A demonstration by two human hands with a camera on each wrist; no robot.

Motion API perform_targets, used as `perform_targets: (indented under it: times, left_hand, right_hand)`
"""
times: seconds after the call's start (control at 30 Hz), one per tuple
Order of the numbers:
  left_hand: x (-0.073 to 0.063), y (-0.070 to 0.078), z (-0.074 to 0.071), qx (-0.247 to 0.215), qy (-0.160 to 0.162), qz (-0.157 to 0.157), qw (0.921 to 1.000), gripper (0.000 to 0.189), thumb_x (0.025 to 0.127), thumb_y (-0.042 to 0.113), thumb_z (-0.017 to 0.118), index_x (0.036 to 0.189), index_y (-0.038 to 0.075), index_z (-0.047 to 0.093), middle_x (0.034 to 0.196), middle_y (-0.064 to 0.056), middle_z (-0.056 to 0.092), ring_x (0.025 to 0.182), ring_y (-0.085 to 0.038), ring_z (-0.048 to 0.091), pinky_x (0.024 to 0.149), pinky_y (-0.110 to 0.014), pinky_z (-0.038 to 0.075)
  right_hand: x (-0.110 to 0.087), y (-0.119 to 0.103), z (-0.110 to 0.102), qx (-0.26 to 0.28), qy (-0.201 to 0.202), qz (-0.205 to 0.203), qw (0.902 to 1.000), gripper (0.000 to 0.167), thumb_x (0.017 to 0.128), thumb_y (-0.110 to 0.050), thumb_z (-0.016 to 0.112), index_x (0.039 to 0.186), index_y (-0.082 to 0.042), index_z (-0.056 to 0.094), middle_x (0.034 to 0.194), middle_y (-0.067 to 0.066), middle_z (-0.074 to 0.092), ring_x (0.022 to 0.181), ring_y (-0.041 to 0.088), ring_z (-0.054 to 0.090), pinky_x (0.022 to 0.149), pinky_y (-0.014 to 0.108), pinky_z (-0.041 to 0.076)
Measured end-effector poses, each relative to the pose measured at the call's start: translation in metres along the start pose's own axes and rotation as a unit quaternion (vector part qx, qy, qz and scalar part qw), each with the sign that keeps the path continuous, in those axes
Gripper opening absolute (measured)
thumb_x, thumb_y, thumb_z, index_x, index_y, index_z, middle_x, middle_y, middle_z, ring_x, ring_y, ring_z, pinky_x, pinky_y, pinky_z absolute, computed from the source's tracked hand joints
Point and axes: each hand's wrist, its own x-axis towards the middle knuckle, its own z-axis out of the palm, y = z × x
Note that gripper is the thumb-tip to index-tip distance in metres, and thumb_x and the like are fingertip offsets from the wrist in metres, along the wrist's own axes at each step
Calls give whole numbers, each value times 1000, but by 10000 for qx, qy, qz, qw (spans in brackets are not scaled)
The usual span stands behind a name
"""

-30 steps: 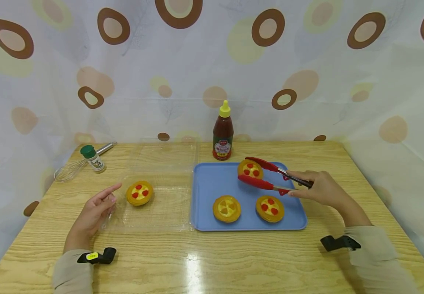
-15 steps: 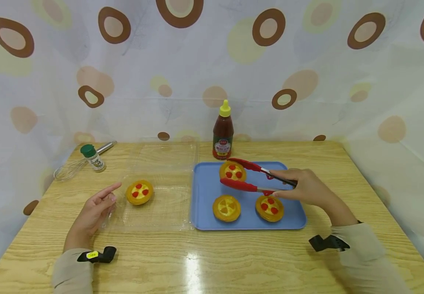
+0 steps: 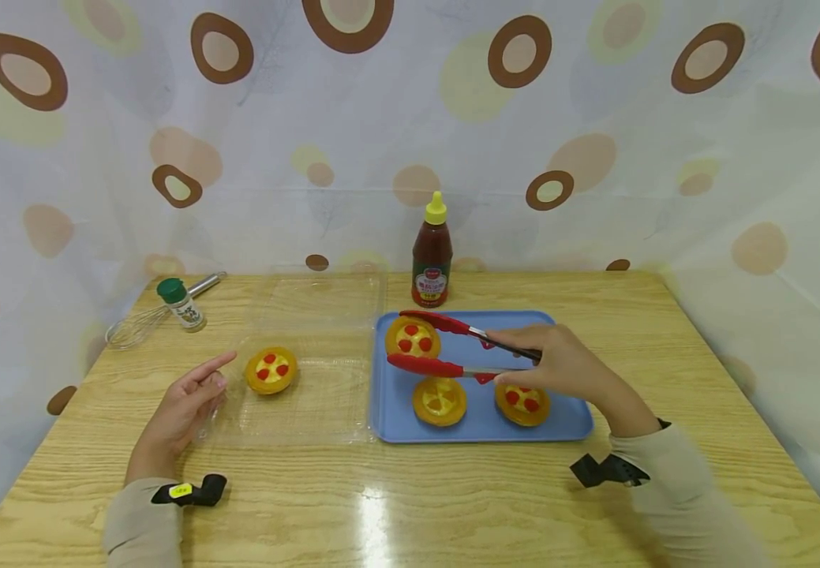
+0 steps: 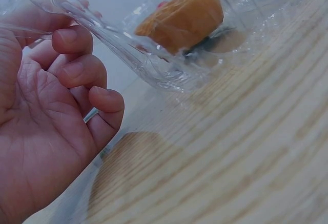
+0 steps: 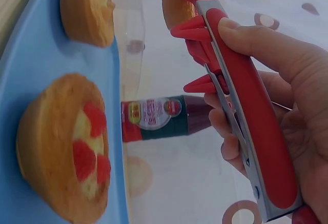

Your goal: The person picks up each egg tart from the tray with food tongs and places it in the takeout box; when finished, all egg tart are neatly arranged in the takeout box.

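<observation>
My right hand (image 3: pixel 559 367) grips red-handled tongs (image 5: pixel 246 101) with red tips. A tart with red pieces (image 3: pixel 413 339) is caught between those tips, raised above the left part of the blue tray (image 3: pixel 481 430). On the tray rest a tart with yellow-orange pieces (image 3: pixel 439 402) and a second red-topped tart (image 5: pixel 64 147), partly behind the right hand in the head view. My left hand (image 3: pixel 185 410) holds the left edge of an open clear plastic container (image 3: pixel 324 402), its index finger extended. Inside the container, at the left, sits another red-topped tart (image 4: pixel 187 19).
A sauce bottle (image 3: pixel 432 264) with a yellow nozzle stands behind the tray. The container's raised lid (image 3: pixel 320 304) lies back toward the curtain. At the far left are a green-capped shaker (image 3: pixel 181 304) and a whisk (image 3: pixel 136 327).
My right hand has moved left with the tongs, carrying the tart from the tray's back middle toward its left edge. The left hand and the container have stayed in place.
</observation>
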Motion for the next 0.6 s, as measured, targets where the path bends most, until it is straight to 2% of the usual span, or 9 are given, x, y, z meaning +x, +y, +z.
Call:
perform_targets:
  times: [0.1,0.4,0.5,0.6]
  left_hand:
    - [0,0,-1,1,-15,-5,10000,38,99,1,44,124,24,62,81,8,53,67,-5,46,64,-17,41]
    - [0,1,2,39,56,-110,9999,39,99,1,43,124,24,62,81,8,52,67,-6,46,64,-16,41]
    - [0,2,3,33,119,-156,9998,40,99,1,42,124,24,62,82,8,52,68,-6,46,64,-17,41]
    - [0,2,3,-18,110,-137,9998,41,99,-1,41,124,24,62,82,8,53,67,-6,46,63,-17,41]
  right_hand:
    - [3,-7,4,89,-79,97,9999,59,74,-27,81,127,-9,62,114,8,66,60,9,38,50,23,34]
    - [16,-24,18,-159,-140,194,9996,59,76,-34,79,127,-12,62,114,10,66,64,11,44,51,24,35]
    - [23,-30,23,-143,-199,133,9996,60,76,-35,79,128,-13,61,118,9,65,77,13,55,52,24,35]
    - [30,-37,28,-85,-291,34,9995,60,76,-35,78,129,-12,60,121,9,63,96,19,62,57,24,40]
